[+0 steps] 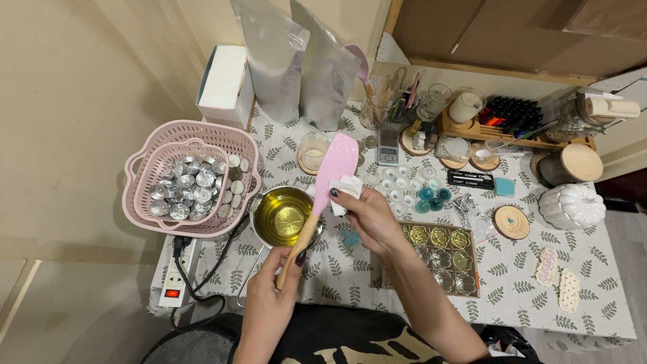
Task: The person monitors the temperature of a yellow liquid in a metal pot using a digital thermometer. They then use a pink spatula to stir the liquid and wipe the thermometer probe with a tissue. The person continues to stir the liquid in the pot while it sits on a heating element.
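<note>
Over the small pot (283,216) of yellow liquid, I'm holding a pink spatula (335,164) up at a slant, blade pointing away from me. My left hand (278,273) is wrapped around the bottom of its wooden handle, fingers closed tight on it, thumb on top. My right hand (367,216) sits higher up, just beside the blade, pinching a folded white tissue (347,189) against the blade's lower right edge. So the spatula runs between both hands, the tissue touching it where blade meets handle.

The tissue is half buried in my fingers, so I can't tell how big it is. The handle's end disappears inside my left fist. The blade covers part of a glass jar (311,149) behind it, and my right wrist hides the near corner of the tray of flower-shaped moulds (445,259). To the left, a pink basket (185,176) is full of small metal cups; the pot's long handle is mostly lost under my left arm.
</note>
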